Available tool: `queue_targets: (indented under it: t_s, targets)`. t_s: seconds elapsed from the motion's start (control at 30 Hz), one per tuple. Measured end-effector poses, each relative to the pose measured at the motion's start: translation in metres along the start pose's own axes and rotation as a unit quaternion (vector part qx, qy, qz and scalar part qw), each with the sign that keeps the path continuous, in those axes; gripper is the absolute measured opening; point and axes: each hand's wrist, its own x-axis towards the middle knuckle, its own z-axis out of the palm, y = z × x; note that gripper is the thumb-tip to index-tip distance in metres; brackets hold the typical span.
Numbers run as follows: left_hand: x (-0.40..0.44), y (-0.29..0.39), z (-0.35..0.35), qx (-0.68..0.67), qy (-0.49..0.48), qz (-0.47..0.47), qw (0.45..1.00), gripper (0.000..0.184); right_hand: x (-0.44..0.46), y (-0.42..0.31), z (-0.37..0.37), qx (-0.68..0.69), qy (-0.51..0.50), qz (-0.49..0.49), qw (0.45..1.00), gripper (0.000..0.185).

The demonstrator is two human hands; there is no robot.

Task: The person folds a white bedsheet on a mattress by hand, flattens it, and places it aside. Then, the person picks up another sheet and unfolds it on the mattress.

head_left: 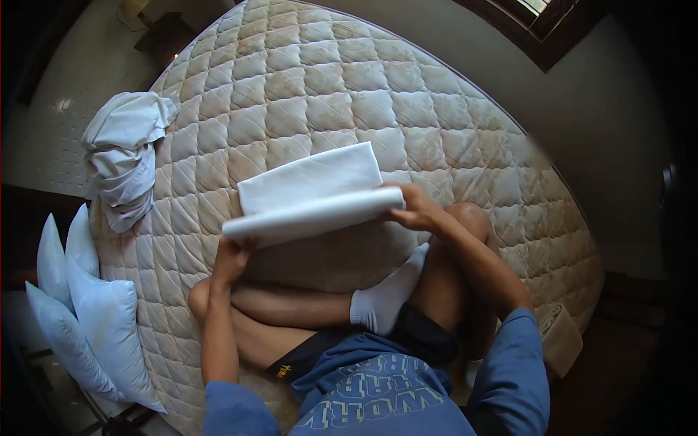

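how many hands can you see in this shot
2. The left hand is at the left end of the folded white cloth, the right hand at its right end. Some fingers are partly hidden by the cloth; no other hands show.

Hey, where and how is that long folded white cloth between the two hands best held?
Probably by its two narrow ends, coming from the person's side: the left hand and right hand are at those ends. The folded white cloth is long and narrow, so supporting both ends should limit sagging.
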Motion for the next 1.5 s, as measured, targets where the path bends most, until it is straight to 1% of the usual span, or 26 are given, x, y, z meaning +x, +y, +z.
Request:
queue_targets:
  t_s: [0.03, 0.07, 0.1, 0.17, 0.2, 0.33, 0.37, 0.43, 0.5, 0.53, 0.67, 0.87, 1.0, 1.17, 1.33, 1.5]
  targets:
    - [0.007, -0.003, 0.003, -0.005, 0.035, 0.004, 0.999, 0.041, 0.005, -0.001, 0.001, 0.0, -0.002, -0.003, 1.0, 0.037]
    - [0.017, -0.005, 0.007, -0.01, 0.072, 0.009, 0.997, 0.043, 0.012, -0.002, 0.002, 0.007, 0.024, 0.04, 0.999, 0.035]
    - [0.024, -0.006, 0.012, -0.009, 0.075, 0.01, 0.997, 0.043, 0.019, -0.004, 0.003, 0.015, 0.051, 0.082, 0.995, 0.035]
    - [0.036, -0.004, 0.022, -0.015, 0.139, -0.022, 0.99, 0.045, 0.032, -0.006, 0.006, 0.028, 0.106, 0.168, 0.98, 0.036]
    - [0.039, 0.001, 0.023, -0.015, 0.141, -0.02, 0.99, 0.045, 0.036, -0.005, 0.006, 0.027, 0.105, 0.165, 0.98, 0.036]
    - [0.049, 0.017, 0.029, 0.138, 0.179, -0.091, 0.97, 0.052, 0.045, 0.006, 0.007, -0.031, 0.139, 0.209, 0.968, 0.045]
    - [0.05, 0.016, 0.032, 0.137, 0.18, -0.09, 0.97, 0.052, 0.046, 0.005, 0.009, -0.032, 0.139, 0.208, 0.968, 0.045]
    - [0.047, 0.009, 0.04, 0.142, 0.244, -0.022, 0.959, 0.057, 0.044, 0.005, 0.018, -0.096, 0.186, 0.137, 0.968, 0.047]
    - [0.049, 0.004, 0.045, 0.145, 0.303, 0.046, 0.941, 0.062, 0.043, 0.007, 0.024, -0.16, 0.232, 0.067, 0.957, 0.049]
    - [0.053, 0.004, 0.045, 0.145, 0.302, 0.047, 0.941, 0.062, 0.046, 0.008, 0.024, -0.16, 0.234, 0.068, 0.957, 0.049]
    - [0.065, 0.002, 0.044, 0.208, 0.303, -0.015, 0.93, 0.065, 0.056, 0.01, 0.026, -0.161, 0.244, 0.126, 0.948, 0.051]
    - [0.063, 0.005, 0.047, 0.166, 0.327, -0.026, 0.93, 0.071, 0.058, 0.005, 0.037, -0.169, 0.272, 0.138, 0.937, 0.053]
    - [0.073, 0.003, 0.048, 0.201, 0.35, -0.042, 0.914, 0.073, 0.064, 0.005, 0.041, -0.242, 0.297, 0.189, 0.904, 0.056]
    - [0.077, 0.005, 0.043, 0.219, 0.322, -0.05, 0.92, 0.069, 0.068, 0.005, 0.046, -0.258, 0.315, 0.191, 0.893, 0.053]
    - [0.084, 0.001, 0.039, 0.236, 0.308, -0.071, 0.919, 0.068, 0.072, 0.011, 0.048, -0.269, 0.335, 0.182, 0.884, 0.055]
    - [0.072, 0.022, 0.044, 0.255, 0.35, -0.046, 0.9, 0.067, 0.071, 0.005, 0.044, -0.258, 0.325, 0.185, 0.891, 0.055]
